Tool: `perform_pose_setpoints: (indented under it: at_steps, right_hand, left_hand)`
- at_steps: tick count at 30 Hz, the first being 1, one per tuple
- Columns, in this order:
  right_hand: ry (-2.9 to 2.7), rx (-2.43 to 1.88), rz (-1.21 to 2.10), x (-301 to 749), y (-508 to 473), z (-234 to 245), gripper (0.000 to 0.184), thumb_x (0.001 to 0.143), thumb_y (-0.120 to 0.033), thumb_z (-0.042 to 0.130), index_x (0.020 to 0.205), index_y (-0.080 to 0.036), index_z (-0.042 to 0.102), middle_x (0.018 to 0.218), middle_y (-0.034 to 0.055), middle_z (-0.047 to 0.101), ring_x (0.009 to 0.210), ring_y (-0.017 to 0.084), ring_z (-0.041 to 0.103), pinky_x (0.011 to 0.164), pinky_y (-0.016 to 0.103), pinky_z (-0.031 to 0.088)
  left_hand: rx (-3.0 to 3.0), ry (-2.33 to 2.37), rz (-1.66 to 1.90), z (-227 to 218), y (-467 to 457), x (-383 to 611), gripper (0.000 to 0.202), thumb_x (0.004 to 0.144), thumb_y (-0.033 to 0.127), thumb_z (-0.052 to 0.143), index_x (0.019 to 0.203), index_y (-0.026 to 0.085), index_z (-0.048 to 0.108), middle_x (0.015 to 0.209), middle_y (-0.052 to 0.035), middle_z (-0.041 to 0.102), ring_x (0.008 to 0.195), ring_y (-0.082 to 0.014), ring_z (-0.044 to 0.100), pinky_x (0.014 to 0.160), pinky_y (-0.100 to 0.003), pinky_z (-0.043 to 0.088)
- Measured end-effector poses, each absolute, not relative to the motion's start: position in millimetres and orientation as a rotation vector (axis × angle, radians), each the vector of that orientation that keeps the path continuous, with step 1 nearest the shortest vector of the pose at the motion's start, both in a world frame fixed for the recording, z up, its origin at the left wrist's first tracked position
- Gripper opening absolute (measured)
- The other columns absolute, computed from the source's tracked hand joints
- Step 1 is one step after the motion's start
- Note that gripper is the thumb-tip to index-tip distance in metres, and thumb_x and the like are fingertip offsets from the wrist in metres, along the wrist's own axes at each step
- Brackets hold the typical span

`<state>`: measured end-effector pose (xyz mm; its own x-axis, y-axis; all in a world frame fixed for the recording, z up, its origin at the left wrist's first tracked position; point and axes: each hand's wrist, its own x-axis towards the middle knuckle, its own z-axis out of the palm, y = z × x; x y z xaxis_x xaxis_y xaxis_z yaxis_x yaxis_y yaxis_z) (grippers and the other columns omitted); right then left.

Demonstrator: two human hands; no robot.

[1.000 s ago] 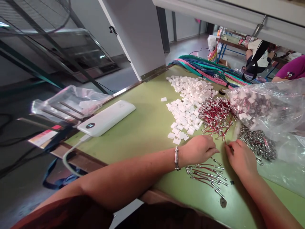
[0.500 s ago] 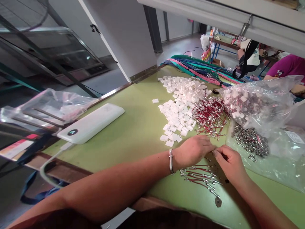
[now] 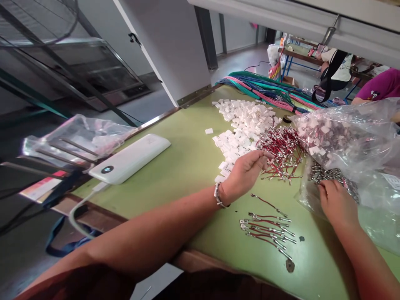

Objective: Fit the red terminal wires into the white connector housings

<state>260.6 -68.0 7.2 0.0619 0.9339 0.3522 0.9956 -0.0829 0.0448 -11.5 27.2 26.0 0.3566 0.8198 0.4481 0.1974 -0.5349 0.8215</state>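
Observation:
My left hand (image 3: 245, 171) reaches to the near left edge of a heap of short red wire leads with metal terminals (image 3: 278, 146). Its fingers are pressed together at the leads; what they grip is too small to make out. On the right, my right hand (image 3: 339, 202) has its fingers curled down at a pile of small dark metal parts (image 3: 348, 183) on clear plastic. Its fingertips are partly hidden. Between my forearms lies a row of red wire leads with metal ends (image 3: 265, 228), and a single lead (image 3: 269, 204) rests just beyond it.
White plastic connector housings (image 3: 236, 143) are heaped beside my left hand. A clear bag of housings (image 3: 331, 129) stands at the right. Bundled coloured cables (image 3: 265, 89) run along the back. A white power bank (image 3: 131, 158) with a cable lies left. Other people sit beyond the table.
My hands, together before, have separated: the left went up to the red lead heap, the right moved right to the metal parts. A single lead now shows beyond the row.

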Motion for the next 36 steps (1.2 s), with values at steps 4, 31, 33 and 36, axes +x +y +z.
perform_pose_setpoints:
  at_steps: [4, 31, 33, 36]
  right_hand:
    - [-1.729, -1.978, -0.077, 239.5, -75.8, 18.4, 0.021, 0.090, -0.034, 0.044, 0.092, -0.021, 0.060, 0.072, 0.0049, 0.067, 0.058, 0.019, 0.058, 0.056, 0.030, 0.041]
    - [-1.295, -1.759, 1.435, 185.8, -87.7, 21.8, 0.028, 0.077, -0.046, 0.061, 0.069, -0.019, 0.058, 0.053, -0.0039, 0.059, 0.036, 0.007, 0.046, 0.034, 0.020, 0.039]
    - [-1.255, -1.752, 1.507, 183.9, -88.6, 19.6, 0.029, 0.077, -0.046, 0.060, 0.067, -0.019, 0.056, 0.052, -0.0041, 0.058, 0.034, 0.007, 0.044, 0.032, 0.019, 0.037]
    - [-1.260, -1.747, 1.512, 181.8, -88.9, 21.6, 0.029, 0.078, -0.047, 0.058, 0.070, -0.019, 0.058, 0.058, -0.0010, 0.063, 0.037, 0.008, 0.048, 0.033, 0.021, 0.038]
  left_hand:
    - [2.105, 0.717, 0.922, 30.2, 17.0, -8.5, 0.028, 0.097, 0.028, 0.038, 0.092, 0.015, 0.062, 0.086, -0.0050, 0.066, 0.077, -0.0119, 0.059, 0.069, -0.025, 0.050]
    - [3.007, 0.269, 0.345, 16.1, -1.7, -3.1, 0.007, 0.083, 0.013, 0.054, 0.080, 0.017, 0.059, 0.072, -0.0006, 0.063, 0.059, -0.0128, 0.055, 0.045, -0.029, 0.029]
    - [3.047, 0.157, 0.369, 16.1, -2.3, -3.3, 0.010, 0.086, 0.015, 0.054, 0.077, 0.017, 0.058, 0.073, -0.0010, 0.063, 0.059, -0.0125, 0.054, 0.047, -0.029, 0.031]
    - [3.056, 0.139, 0.425, 16.4, -1.4, -2.6, 0.012, 0.088, 0.016, 0.053, 0.077, 0.016, 0.058, 0.075, -0.0018, 0.063, 0.061, -0.0129, 0.054, 0.050, -0.029, 0.034]
